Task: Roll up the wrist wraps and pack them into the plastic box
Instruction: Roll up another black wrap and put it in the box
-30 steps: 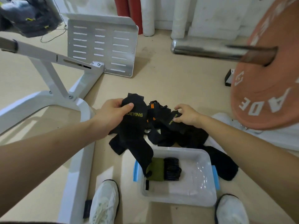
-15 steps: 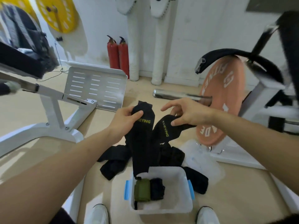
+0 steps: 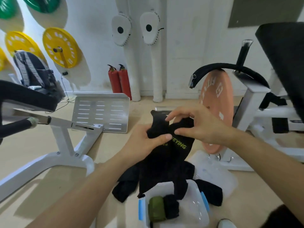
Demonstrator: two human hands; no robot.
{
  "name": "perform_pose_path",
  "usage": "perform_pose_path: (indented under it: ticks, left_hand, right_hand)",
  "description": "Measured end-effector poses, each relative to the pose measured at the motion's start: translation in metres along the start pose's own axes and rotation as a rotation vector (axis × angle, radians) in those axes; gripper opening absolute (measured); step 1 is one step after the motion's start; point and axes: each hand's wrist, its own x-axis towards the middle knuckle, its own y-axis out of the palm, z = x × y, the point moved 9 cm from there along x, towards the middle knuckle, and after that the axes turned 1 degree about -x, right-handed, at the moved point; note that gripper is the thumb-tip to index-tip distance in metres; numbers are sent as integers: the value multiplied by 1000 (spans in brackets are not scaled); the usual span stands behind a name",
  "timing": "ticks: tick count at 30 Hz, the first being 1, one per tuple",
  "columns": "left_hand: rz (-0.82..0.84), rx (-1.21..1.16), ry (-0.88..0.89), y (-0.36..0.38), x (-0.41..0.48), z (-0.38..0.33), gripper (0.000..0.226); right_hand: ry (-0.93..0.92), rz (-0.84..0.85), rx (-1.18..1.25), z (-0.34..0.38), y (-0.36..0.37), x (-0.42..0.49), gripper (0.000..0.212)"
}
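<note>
Black wrist wraps (image 3: 164, 163), pinched between your left hand (image 3: 142, 143) and right hand (image 3: 203, 127), dangle over the plastic box (image 3: 196, 211); misaligned tails could roll crooked.

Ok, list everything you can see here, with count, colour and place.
held wrist wraps: two, black, yellow-green lettering, in both hands
loose wrist wraps: several, black, floor around box
plastic box: one, clear, blue clips, floor, bottom centre
rolled wraps: two, green and black, inside box
lid: one, clear, floor right of box
weight plate: one, pink, standing at right
fire extinguishers: two, red, back wall
strike pads: two, white, back wall
hands: two; left hand grips, right hand pinches held wrist wraps
</note>
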Motion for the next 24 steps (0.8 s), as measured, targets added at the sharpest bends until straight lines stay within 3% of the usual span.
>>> perform_pose_path:
  ticks: [5,7,9,11,13,14,16,18,24]
  left_hand:
    - [-68,-119,-124,-2,4,12,16]
    - [-123,-165,-159,-9,7,17,26]
    - [-180,-210,-191,-17,8,20,33]
    - [-233,-253,-223,-25,9,23,33]
    - [-269,-262,-244,-33,10,26,39]
    - [-272,-252,-247,-36,10,28,41]
    - [-262,-213,-245,-38,10,29,37]
    - [-246,-161,-238,-37,9,29,32]
    - [-253,-132,-277,-39,6,34,26]
  right_hand:
    - [27,-52,-23,-4,10,0,42]
    - [51,-152,-75,-13,2,2,57]
    - [239,-283,-5,-38,-8,0,82]
    - [582,-378,410,-77,-3,-15,94]
    - [848,-259,900,-97,29,-26,84]
    - [885,-145,995,-94,42,-27,76]
    - [794,-37,1015,-86,52,-20,56]
    - [634,-119,1001,-79,46,-7,30]
    - [363,-375,788,-68,17,2,24]
